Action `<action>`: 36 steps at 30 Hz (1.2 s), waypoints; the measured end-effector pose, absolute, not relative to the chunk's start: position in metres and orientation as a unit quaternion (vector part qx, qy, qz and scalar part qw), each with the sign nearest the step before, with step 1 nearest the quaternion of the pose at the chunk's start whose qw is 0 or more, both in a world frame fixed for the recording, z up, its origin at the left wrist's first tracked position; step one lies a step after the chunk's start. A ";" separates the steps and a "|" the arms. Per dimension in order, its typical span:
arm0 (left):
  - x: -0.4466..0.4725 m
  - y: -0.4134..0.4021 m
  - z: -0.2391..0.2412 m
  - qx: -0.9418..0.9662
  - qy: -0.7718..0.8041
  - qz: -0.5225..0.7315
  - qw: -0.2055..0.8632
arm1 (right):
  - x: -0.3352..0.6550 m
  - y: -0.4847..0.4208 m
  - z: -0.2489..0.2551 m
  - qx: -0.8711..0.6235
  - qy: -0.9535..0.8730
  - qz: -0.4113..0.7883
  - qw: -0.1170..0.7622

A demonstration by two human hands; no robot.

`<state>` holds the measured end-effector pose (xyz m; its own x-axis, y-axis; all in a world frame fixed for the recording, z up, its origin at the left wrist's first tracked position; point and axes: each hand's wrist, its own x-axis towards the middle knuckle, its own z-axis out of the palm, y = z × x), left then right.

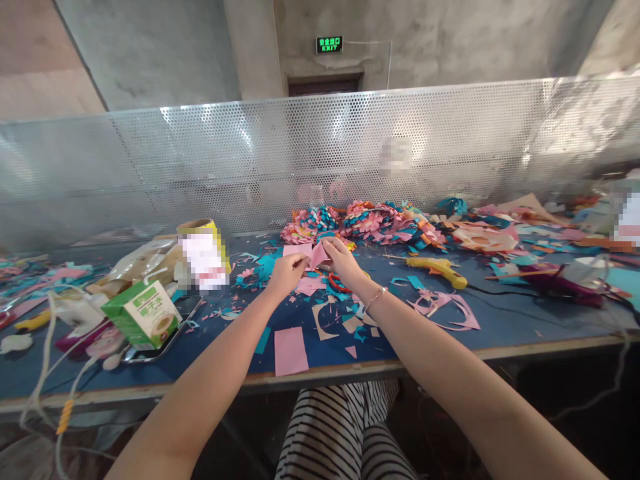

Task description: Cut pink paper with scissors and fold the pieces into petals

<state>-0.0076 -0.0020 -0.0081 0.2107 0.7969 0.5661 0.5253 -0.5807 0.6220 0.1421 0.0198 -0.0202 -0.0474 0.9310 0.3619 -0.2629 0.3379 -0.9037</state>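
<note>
Pink paper (319,254), pinched in the right hand (338,253) above the table (327,352), wants a light, steady hold against creasing, the left hand (290,272), its grip unclear, best steadying the near edge.

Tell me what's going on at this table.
A person's right hand holds a bent pink piece, with the left hand at its edge. Behind them is a heap of colourful flowers. A flat pink sheet lies near the front of the table, and a yellow glue gun rests to the right.
</note>
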 end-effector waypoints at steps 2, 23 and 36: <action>-0.007 -0.002 -0.009 0.751 0.442 0.464 0.159 | 0.143 0.020 -0.019 -0.305 -0.545 0.481 0.615; -0.010 0.012 -0.015 0.635 0.412 0.527 0.387 | 0.146 0.031 -0.031 -0.348 -0.625 0.419 0.560; -0.013 0.008 -0.008 0.646 0.422 0.537 0.340 | 0.146 0.025 -0.023 -0.312 -0.563 0.500 0.579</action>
